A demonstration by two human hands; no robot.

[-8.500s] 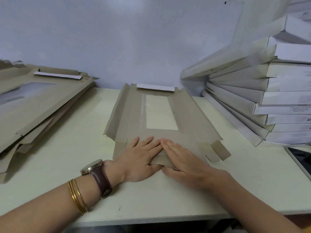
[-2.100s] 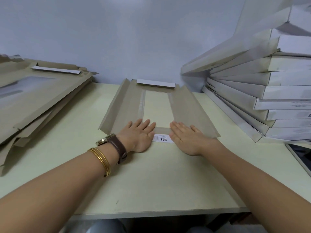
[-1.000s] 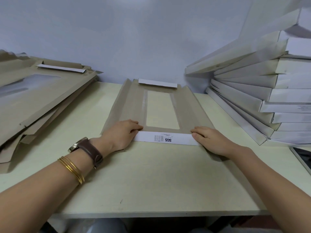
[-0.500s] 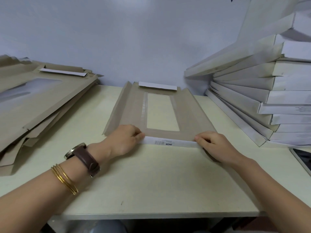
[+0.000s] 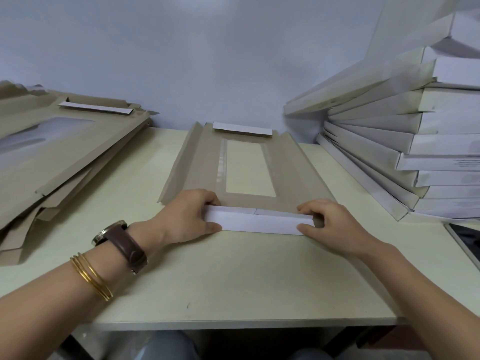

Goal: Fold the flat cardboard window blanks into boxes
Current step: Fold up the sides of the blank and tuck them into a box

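Brown cardboard fills centre frame: the window blank (image 5: pixel 293 172) lies on the pale table (image 5: pixel 233 276), its clear window (image 5: pixel 249 167) showing the tabletop through it and its long side flaps (image 5: pixel 179 162) tilted upward. We hold its near flap (image 5: pixel 259 222), white face toward us and raised on edge along the blank's lower end, with one hand at each end. Our left hand (image 5: pixel 187 216) curls round the flap's left end, fingers (image 5: pixel 207 197) over the top edge and thumb pressed low on the near face. Our right hand (image 5: pixel 335 224) pinches the right end the same way, thumb at the lower corner, fingers (image 5: pixel 309 206) folded over the top. Neither hand is spread, and both are closed onto the flap.

A second white flap (image 5: pixel 242 128) shows at the blank's far end, near the wall (image 5: pixel 181 61). At left of the frame sits a slanting pile of unfolded brown blanks (image 5: pixel 78 152); at right, a leaning stack of white folded boxes (image 5: pixel 389 141), well apart from the hands. A brown-strapped watch (image 5: pixel 122 242) and gold bangles (image 5: pixel 91 278) ring the left wrist. At the right edge lies a dark flat device (image 5: pixel 467 237) — what it is, we cannot tell.
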